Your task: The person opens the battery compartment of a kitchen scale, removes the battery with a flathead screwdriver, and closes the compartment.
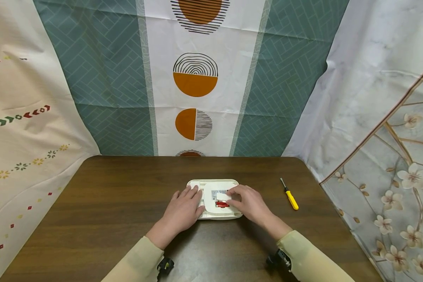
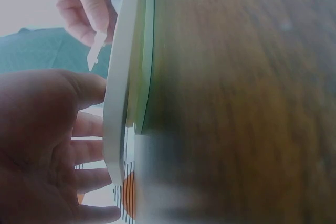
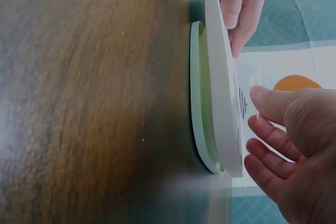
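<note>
A flat white device (image 1: 211,185) with rounded corners lies at the table's middle, label side up. A green layer (image 3: 207,129) shows beneath its white body in the right wrist view. Red batteries (image 1: 222,204) sit in an uncovered recess on top. My left hand (image 1: 183,207) rests on the device's left side, fingers extended over the edge. Between thumb and fingertips, my right hand (image 1: 250,204) pinches a small white battery cover (image 1: 223,197) just above the recess. That cover, with small tabs on its edge, also appears in the left wrist view.
To the right on the brown wooden table (image 1: 120,196) lies a screwdriver (image 1: 291,199) with a yellow and black handle, its tip pointing away. Patterned cloths (image 1: 197,47) hang behind the table and along both sides.
</note>
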`<state>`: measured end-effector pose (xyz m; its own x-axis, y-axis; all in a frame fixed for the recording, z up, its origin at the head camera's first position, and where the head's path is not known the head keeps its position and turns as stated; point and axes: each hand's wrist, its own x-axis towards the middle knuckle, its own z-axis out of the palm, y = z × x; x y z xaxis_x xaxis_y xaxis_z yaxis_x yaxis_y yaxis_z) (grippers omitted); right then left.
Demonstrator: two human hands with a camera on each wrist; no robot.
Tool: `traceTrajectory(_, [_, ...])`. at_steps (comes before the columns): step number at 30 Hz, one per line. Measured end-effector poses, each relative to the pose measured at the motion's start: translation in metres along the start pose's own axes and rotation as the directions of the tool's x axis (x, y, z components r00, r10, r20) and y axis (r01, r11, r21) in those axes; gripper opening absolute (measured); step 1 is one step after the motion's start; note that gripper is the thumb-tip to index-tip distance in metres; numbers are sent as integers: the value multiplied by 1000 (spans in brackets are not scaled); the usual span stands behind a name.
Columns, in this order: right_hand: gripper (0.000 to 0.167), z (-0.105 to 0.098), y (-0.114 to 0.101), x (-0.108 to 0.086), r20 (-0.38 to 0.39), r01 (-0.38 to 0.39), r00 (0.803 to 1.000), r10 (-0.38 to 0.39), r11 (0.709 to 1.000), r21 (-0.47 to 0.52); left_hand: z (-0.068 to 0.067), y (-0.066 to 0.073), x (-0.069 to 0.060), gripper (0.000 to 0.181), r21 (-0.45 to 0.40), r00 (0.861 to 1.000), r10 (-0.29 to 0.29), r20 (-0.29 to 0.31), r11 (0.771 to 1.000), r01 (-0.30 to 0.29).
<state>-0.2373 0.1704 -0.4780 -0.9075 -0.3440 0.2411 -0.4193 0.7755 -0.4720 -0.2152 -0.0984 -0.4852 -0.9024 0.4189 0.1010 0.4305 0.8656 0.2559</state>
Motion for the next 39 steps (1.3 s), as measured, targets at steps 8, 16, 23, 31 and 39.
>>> traceTrajectory(8, [25,-7,9,-5,-19,3,1000,-4,1000,-13,0,-1,-1,58,-4,1000,-5,1,1000,5])
traceTrajectory(16, [27,-18,26,-9,-45,8,999,-12,997,-75,1,0,-1,59,-1,1000,-15,11,1000,15])
traceTrajectory(23, [24,-28,41,-10,-75,-24,997,16,993,-114,2,-1,-1,59,0,1000,-15,14,1000,15])
traceTrajectory(31, [22,-42,64,-8,-139,25,989,-58,974,-227,2,-2,-1,61,6,1000,-17,13,1000,17])
traceTrajectory(39, [18,-52,86,-8,-143,23,988,-65,960,-278,1,-1,1,61,12,1000,-19,16,1000,19])
